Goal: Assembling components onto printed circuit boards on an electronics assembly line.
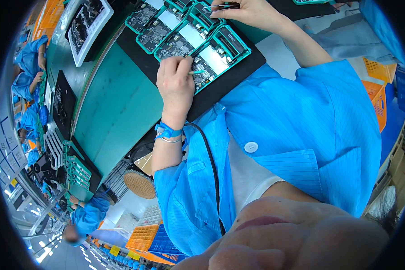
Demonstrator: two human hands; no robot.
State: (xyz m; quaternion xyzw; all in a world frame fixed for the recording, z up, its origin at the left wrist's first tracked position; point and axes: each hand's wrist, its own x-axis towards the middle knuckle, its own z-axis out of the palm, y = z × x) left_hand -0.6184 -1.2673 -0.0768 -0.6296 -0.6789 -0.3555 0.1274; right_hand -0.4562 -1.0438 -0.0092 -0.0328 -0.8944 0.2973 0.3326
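Observation:
My left hand (175, 83), with a blue wrist strap (167, 131) below it, is closed on a thin pale-and-teal stick (196, 72). The stick points over the nearest circuit board (205, 74), which sits in a teal frame (236, 57). Most of the stick is hidden by my fingers, and I cannot tell whether its tip touches. At the far side, my right hand (245, 11) pinches slim dark tweezers (226, 6) above the teal frames. Several such boards stand side by side, some with white rectangular areas (213, 59).
A black mat (231, 83) lies under the frames on the green table (114, 96). At the left stands a white-edged panel (91, 33). Teal racks (78, 173) stand farther along the bench. Orange crates (143, 237) and co-workers in blue (90, 217) are around. A black cord (209, 157) hangs over my front.

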